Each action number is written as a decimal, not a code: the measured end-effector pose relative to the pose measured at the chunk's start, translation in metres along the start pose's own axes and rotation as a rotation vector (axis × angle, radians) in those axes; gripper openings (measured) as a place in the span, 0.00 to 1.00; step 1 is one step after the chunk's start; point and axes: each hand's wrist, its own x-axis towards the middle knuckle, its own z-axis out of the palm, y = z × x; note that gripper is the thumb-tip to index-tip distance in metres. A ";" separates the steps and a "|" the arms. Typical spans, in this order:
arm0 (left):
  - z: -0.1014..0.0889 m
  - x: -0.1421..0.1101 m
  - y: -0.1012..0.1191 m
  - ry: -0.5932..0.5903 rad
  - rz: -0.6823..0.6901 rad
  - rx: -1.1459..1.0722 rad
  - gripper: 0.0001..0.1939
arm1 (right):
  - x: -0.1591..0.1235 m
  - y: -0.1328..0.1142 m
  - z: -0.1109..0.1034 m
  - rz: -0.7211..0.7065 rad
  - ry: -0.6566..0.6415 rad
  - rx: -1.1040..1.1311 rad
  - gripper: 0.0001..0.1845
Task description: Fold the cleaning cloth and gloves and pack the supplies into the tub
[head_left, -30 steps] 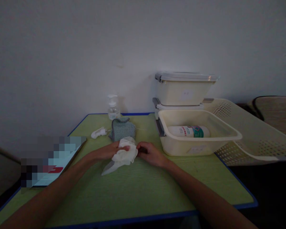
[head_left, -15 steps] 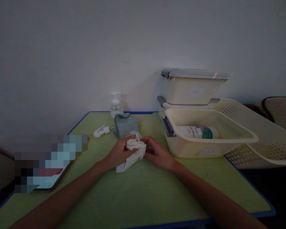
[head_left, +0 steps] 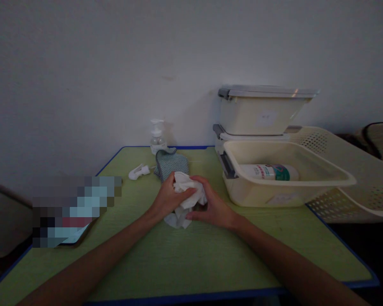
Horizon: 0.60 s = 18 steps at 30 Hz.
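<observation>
Hands, two, curl round one cloth [head_left: 189, 193] above the table [head_left: 223, 250]: left hand [head_left: 170, 197] pinching it, right hand [head_left: 210, 204] cupped half-open against it. Just beyond lie one gray rag [head_left: 172, 165] and one nozzle [head_left: 139, 171]; farther, one pump bottle [head_left: 158, 140]; rightward, one open bin [head_left: 284, 193] holding one bottle [head_left: 268, 172].

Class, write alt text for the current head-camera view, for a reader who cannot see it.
A person's left hand and right hand hold a crumpled white cloth or tissue above a green table. Behind it are a patterned cloth and a pump bottle; to the right, an open cream bin holds a bottle lying on its side.
</observation>
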 end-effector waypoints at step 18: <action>-0.036 0.025 -0.031 0.103 0.222 0.107 0.05 | 0.017 -0.025 -0.005 -0.220 0.267 -0.953 0.21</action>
